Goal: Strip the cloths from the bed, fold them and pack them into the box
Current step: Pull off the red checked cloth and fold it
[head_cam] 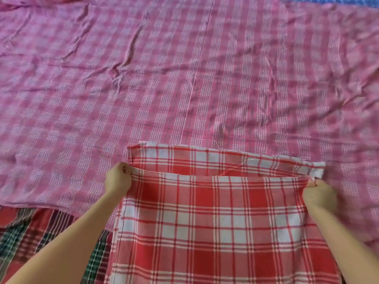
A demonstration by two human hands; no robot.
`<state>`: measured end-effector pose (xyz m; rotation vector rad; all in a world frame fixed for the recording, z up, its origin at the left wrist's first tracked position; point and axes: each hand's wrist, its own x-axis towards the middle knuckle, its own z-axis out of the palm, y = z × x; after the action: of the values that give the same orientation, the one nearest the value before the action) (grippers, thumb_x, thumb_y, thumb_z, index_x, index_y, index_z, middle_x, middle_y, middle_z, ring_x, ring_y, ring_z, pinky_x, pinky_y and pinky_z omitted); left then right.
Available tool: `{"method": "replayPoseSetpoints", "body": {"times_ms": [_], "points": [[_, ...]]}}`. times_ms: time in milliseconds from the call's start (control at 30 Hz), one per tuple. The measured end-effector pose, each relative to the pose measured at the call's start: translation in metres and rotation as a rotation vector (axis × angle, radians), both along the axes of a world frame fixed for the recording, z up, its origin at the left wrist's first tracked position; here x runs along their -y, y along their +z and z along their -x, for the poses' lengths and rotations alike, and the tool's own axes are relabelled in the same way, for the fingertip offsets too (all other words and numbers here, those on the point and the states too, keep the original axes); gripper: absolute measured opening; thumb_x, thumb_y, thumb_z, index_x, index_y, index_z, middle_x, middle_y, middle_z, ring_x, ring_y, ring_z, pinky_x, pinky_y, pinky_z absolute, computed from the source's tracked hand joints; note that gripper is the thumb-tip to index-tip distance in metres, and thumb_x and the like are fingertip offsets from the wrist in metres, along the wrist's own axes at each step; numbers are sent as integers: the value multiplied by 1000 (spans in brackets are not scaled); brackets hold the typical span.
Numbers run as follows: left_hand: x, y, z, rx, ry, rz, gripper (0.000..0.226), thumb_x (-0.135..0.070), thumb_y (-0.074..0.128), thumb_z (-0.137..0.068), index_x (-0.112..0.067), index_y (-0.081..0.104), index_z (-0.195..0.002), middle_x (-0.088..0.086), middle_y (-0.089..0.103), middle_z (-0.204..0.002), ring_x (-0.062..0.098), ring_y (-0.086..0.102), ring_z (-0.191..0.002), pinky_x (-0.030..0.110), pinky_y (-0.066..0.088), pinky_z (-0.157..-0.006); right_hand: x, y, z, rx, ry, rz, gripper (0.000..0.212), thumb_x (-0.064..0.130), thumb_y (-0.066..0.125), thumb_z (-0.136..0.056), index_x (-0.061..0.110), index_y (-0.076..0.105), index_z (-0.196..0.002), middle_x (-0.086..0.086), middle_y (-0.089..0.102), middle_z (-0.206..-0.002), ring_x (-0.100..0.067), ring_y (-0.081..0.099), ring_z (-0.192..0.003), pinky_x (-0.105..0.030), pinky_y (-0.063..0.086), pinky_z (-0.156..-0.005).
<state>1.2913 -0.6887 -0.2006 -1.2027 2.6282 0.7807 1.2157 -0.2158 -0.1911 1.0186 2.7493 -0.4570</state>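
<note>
Pinching woven red-checked cloth [215,222] corners

Blue checked surface [336,0]: narrow strip, far beyond the fingers [124,168], to their upper right. Lighting: soft, even.

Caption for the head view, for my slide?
Left hand and right hand pinch two corners of a red checked cloth lying on a pink checked sheet.

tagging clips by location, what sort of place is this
Probably a home bedroom: a wide, creased pink checked sheet covers the whole surface, a red and white checked cloth lies part-folded on it, and a dark plaid cloth shows at the near edge.
</note>
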Motion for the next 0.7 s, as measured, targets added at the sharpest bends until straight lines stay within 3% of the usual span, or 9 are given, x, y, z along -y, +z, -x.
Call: {"method": "replayPoseSetpoints", "body": {"times_ms": [100, 233, 300, 433, 567, 700], "points": [[-1, -1, 1, 0, -42, 21, 17, -3, 49, -91, 2, 64, -99, 27, 65, -97, 41, 58, -90, 35, 37, -68, 3, 1, 0, -20, -7, -15, 30, 15, 42, -96, -3, 62, -109, -34, 59, -113, -49, 53, -107, -47, 44, -89], [-6, 25, -3, -94, -41, 13, 16, -2, 47, -93, 4, 61, -96, 25, 64, -94, 29, 50, -79, 34, 34, -66, 5, 22, -17, -197, -20, 26, 51, 30, 28, -80, -10, 58, -91, -39, 58, -98, -51, 54, -94, -46, 42, -78], [-12, 45, -9, -189, -26, 28, 15, -2, 47, -94, 4, 60, -97, 21, 61, -90, 28, 49, -80, 33, 32, -68, 0, 39, -26, -287, -42, -3, 50, 29, 27, -83, -12, 55, -87, -40, 57, -92, -50, 52, -87, -45, 39, -73], [-13, 86, -22, -350, -23, 74, 12, -6, 50, -94, -1, 60, -98, 11, 57, -86, 24, 49, -80, 31, 34, -71, -16, 90, -39, -458, -34, -50, 35, 14, 35, -101, -11, 50, -82, -35, 52, -82, -31, 36, -69, -34, 12, -59], [9, 103, 0, -465, -19, 75, 20, -24, 53, -88, -10, 62, -99, 18, 66, -91, 36, 62, -85, 43, 50, -73, -28, 113, -10, -536, 33, -64, 34, 24, 35, -99, 2, 49, -78, -25, 47, -73, -31, 40, -68, -36, 24, -60], [4, 89, 49, -313, -68, 101, 20, -9, 52, -90, 2, 64, -102, 27, 64, -98, 41, 58, -95, 40, 42, -76, -21, 84, 34, -337, 78, -43, 37, 24, 36, -94, -4, 59, -86, -32, 59, -93, -42, 55, -84, -43, 42, -72]]}}
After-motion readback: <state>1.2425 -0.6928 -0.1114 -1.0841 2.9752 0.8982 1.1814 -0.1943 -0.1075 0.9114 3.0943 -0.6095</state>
